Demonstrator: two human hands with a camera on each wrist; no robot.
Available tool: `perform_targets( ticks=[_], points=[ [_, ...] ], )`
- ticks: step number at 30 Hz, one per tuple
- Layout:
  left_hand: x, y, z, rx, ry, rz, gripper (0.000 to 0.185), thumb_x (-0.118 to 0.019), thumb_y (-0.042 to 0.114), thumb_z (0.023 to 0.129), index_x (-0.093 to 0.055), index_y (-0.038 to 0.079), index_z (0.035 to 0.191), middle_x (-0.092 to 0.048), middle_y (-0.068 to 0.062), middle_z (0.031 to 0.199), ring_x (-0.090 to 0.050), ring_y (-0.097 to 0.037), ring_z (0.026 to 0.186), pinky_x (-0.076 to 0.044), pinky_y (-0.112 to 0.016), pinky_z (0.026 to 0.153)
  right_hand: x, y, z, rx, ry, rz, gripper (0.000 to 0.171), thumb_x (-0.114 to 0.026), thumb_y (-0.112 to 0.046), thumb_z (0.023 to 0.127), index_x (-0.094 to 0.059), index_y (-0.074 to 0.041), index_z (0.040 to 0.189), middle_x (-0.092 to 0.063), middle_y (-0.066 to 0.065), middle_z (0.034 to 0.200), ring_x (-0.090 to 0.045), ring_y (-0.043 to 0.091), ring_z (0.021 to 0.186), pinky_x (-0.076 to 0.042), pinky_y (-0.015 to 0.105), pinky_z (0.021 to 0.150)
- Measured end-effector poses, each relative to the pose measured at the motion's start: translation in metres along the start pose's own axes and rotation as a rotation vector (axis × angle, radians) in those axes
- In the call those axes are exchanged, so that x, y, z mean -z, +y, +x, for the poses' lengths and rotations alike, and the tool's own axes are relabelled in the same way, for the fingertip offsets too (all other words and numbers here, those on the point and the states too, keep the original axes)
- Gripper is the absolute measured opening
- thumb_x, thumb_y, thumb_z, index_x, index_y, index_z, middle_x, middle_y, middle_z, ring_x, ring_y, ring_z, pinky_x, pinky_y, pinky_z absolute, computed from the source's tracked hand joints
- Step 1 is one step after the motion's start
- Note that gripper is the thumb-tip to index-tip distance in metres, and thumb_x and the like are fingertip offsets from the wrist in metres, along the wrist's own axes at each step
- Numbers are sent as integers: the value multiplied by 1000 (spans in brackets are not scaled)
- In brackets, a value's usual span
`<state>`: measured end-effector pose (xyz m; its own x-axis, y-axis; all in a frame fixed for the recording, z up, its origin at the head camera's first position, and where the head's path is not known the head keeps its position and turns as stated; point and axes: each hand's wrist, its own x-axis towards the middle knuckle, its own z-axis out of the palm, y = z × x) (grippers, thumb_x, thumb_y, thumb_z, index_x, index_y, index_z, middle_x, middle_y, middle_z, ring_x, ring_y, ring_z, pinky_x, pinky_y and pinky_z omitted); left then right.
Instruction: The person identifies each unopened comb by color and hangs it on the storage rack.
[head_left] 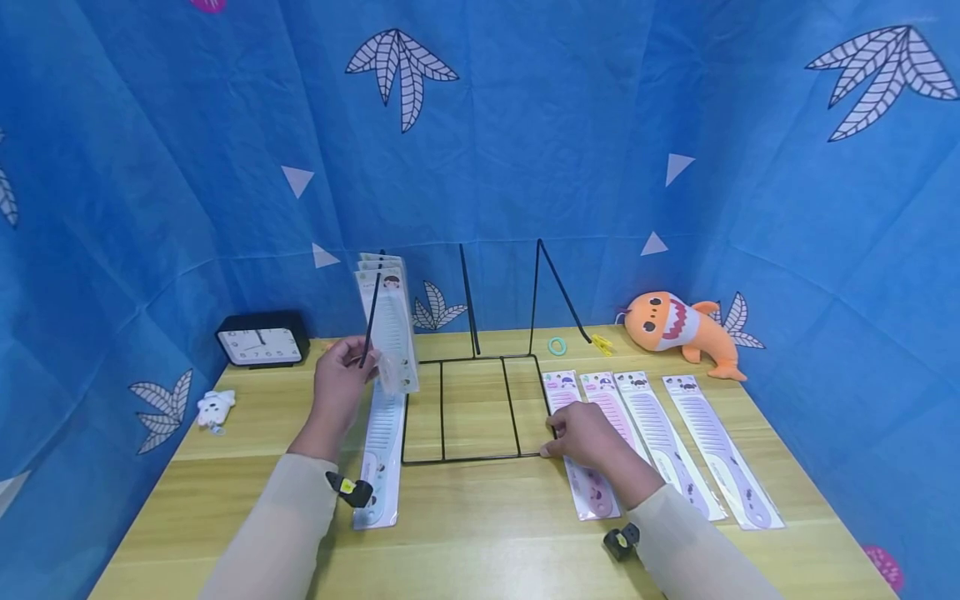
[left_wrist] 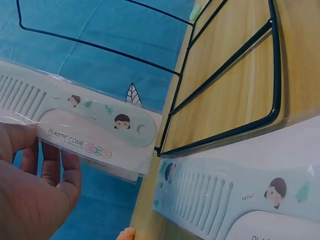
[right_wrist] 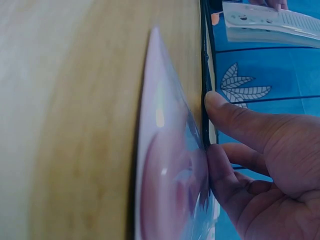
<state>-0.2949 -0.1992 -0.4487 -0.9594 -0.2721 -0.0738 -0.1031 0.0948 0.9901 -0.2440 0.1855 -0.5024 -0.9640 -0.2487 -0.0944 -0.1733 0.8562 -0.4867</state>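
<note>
A black wire display rack [head_left: 480,457] stands on the table, with prongs slanting toward me. On its left prong hang several clear-bagged plastic combs [head_left: 392,329], white and pale blue. My left hand [head_left: 341,379] pinches the front packaged comb [left_wrist: 95,127] at its edge beside the prong's tip. Thumb and fingers of my right hand [head_left: 588,433] grip the front right corner of the rack's base, seen close up in the right wrist view. Beneath that hand lies a pink packaged comb [head_left: 581,483]. Another blue packaged comb [head_left: 378,467] lies flat left of the base.
More packaged combs, pink [head_left: 609,400], white-blue [head_left: 656,425] and purple [head_left: 716,442], lie in a row at right. Along the back are a black clock [head_left: 262,342], a green ring [head_left: 557,346], a yellow clip [head_left: 602,344] and an orange plush shark [head_left: 682,329]. A small white toy [head_left: 215,408] lies left.
</note>
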Motion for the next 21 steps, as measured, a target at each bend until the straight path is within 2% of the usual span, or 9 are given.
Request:
perform_targets(
  ticks=[9,18,21],
  points=[
    [0,2,4,8,-3,-2,21,-67,13,109,-69,12,130,-68,-10,140,-64,-25,137,-59,-42,116,0,-1,0,-19,-10,-3,43,-96,-27,84,-57,-17,68,-44,-5,66,-47,14,67,-34,26,60],
    [-1,1,7,6,6,4,18,-68,12,109,-68,9,127,-69,-12,142,-65,-25,135,-61,-40,112,-1,0,1,-20,-7,10,46,-97,-28,83,-55,-16,68,-44,-4,67,-48,14,68,-34,25,60],
    [-1,4,5,11,-2,13,18,-68,14,109,-68,9,127,-69,-13,143,-65,-25,135,-61,-40,113,0,0,1,-30,-8,16,42,-97,-27,83,-58,-17,70,-46,-3,69,-48,15,69,-35,25,60]
  ],
)
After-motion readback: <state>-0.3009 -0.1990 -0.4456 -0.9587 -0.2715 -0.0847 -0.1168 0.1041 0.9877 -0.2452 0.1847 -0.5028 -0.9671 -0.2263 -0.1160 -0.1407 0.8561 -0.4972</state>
